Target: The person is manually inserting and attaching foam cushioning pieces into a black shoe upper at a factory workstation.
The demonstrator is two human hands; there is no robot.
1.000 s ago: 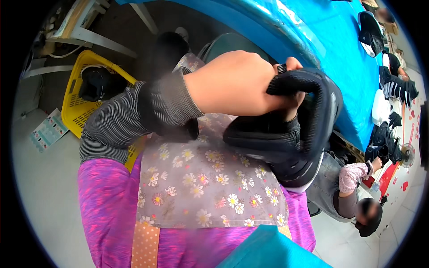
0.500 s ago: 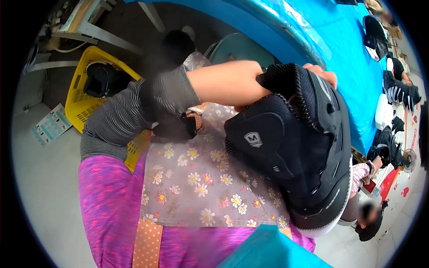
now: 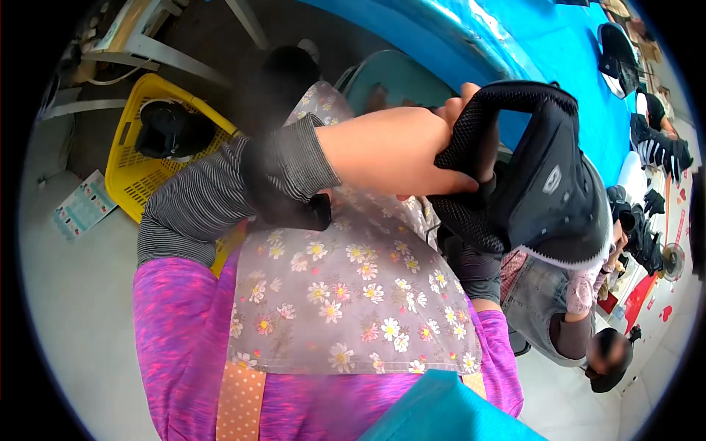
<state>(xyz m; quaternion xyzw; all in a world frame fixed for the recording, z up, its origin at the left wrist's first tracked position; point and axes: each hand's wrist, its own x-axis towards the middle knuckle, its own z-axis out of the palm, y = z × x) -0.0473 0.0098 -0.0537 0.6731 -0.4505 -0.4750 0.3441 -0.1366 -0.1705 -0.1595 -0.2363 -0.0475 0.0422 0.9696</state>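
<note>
Gripping the collar of a black sneaker is my left hand, its fingers closed over the mesh-lined opening. The sneaker is raised over the right side of my lap, its opening tilted toward my left hand. A small pale badge marks its side, and a white edge runs along its bottom. My right arm's striped sleeve passes up behind the sneaker. My right hand is mostly hidden there; a strip of skin shows through the opening, but whose fingers those are I cannot tell. A flowered grey apron covers my lap.
A yellow basket at my left holds black shoes. A blue-covered table stretches along the far right, bearing a black-and-white shoe and several others. A teal seat stands ahead. A co-worker sits at right.
The sneaker has turned and moved up and to the right, off my lap, so its opening now faces left. My left hand now shows at the collar, and my right sleeve has come into view.
</note>
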